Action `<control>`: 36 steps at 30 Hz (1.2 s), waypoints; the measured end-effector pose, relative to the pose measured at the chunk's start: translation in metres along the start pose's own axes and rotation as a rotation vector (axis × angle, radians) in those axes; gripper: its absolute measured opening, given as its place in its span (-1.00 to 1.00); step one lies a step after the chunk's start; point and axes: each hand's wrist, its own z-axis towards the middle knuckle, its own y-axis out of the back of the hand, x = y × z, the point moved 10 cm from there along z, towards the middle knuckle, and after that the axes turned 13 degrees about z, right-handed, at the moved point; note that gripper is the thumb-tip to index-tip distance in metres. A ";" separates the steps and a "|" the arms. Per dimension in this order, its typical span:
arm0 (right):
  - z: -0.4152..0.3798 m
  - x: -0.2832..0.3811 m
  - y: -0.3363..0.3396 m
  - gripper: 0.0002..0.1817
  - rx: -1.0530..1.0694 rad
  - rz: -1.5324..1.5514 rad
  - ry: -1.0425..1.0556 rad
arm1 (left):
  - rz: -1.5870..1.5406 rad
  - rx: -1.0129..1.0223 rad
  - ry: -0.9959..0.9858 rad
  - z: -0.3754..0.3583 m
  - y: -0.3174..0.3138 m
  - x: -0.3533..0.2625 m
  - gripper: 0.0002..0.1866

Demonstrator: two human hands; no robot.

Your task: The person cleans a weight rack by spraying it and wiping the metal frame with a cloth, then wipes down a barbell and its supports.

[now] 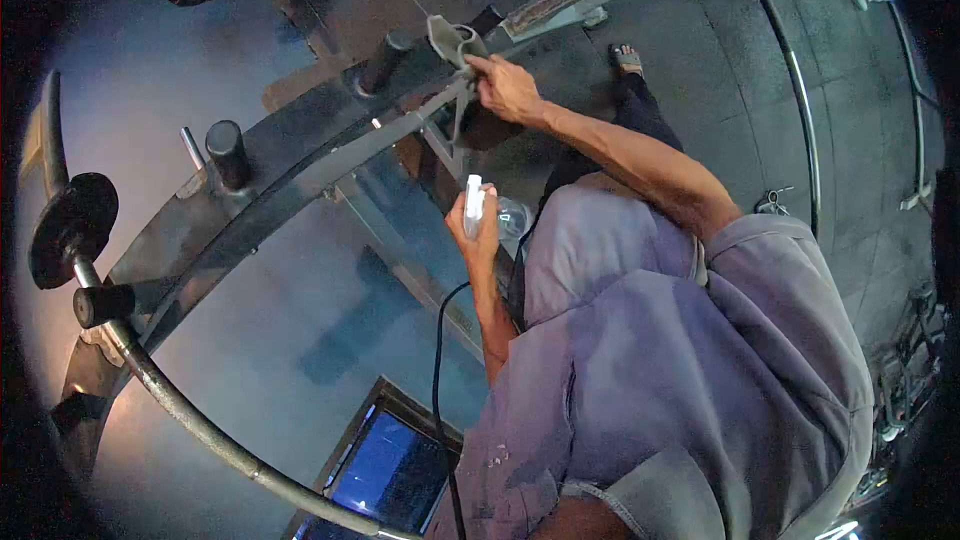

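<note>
My left hand (474, 218) is wrapped round a spray bottle with a white trigger head (473, 202) and a clear body (514, 219), held in front of my waist. Farther up, my right hand (508, 90) pinches a grey cloth (449, 40) against the end of a dark metal frame (395, 130). The cloth curls up past my fingertips, and part of it is hidden behind them.
Black padded pegs (229, 154) stick out from the frame. A long metal bar (205, 430) curves across the lower left, near a black weight plate (73, 230). Below is a lit screen (385, 475); a black cable (438, 380) hangs beside my left arm.
</note>
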 end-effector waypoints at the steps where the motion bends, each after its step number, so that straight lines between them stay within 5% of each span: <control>1: 0.005 0.008 0.003 -0.46 0.012 -0.013 0.010 | -0.027 -0.003 0.014 0.001 -0.003 0.001 -0.79; 5: 0.000 0.029 -0.004 -0.48 0.041 0.112 0.117 | 0.005 0.013 0.010 -0.003 -0.006 -0.001 -0.80; 8: 0.010 -0.015 0.010 -0.49 0.001 -0.011 -0.104 | 0.003 -0.012 -0.031 0.002 -0.003 -0.005 -0.81; 14: 0.013 0.094 -0.013 -0.41 0.045 0.075 0.203 | -0.026 0.011 -0.009 0.005 -0.008 0.004 -0.82; 18: -0.007 0.034 0.000 -0.49 0.134 -0.133 0.240 | -0.025 -0.019 -0.008 0.014 -0.007 -0.005 -0.83; 20: -0.015 -0.037 0.008 -0.57 0.397 -0.351 -0.116 | -0.036 -0.031 0.000 0.019 -0.010 -0.007 -0.83; 22: -0.026 -0.086 0.038 -0.59 0.336 -0.355 -0.171 | -0.040 -0.025 -0.017 0.028 -0.019 -0.013 -0.83; 26: -0.024 -0.136 0.095 -0.59 -0.116 -0.058 -0.252 | -0.067 -0.021 -0.009 0.041 -0.035 -0.019 -0.82; 29: 0.000 -0.098 0.092 -0.60 -0.148 0.318 -0.282 | -0.114 -0.087 -0.022 0.043 -0.042 -0.027 -0.81; 32: 0.017 -0.056 0.067 -0.61 -0.269 0.228 0.057 | -0.157 -0.026 0.074 0.042 -0.046 -0.027 -0.79; 36: 0.007 -0.082 0.044 -0.63 -0.184 0.163 -0.110 | -0.162 -0.099 0.054 0.047 -0.049 -0.019 -0.79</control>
